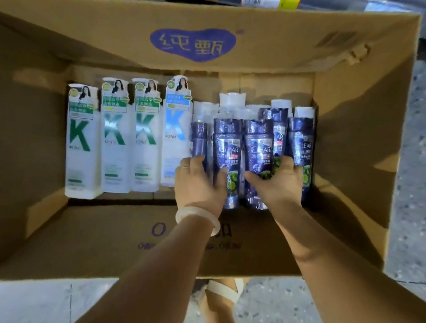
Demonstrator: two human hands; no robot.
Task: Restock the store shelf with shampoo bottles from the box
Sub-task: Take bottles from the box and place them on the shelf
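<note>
Purple shampoo bottles (pixel 228 147) in box (pixel 353 129), both hands (pixel 198 183) gripping.

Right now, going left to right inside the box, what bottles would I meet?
Three white bottles with a green K → a white bottle with a blue K → the dark blue Clear bottles, gripped by both hands.

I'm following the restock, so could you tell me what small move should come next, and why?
Probably lift the dark blue bottles out of the box: the left hand and right hand already curl around them, and they lie loose beside the white bottles.
</note>
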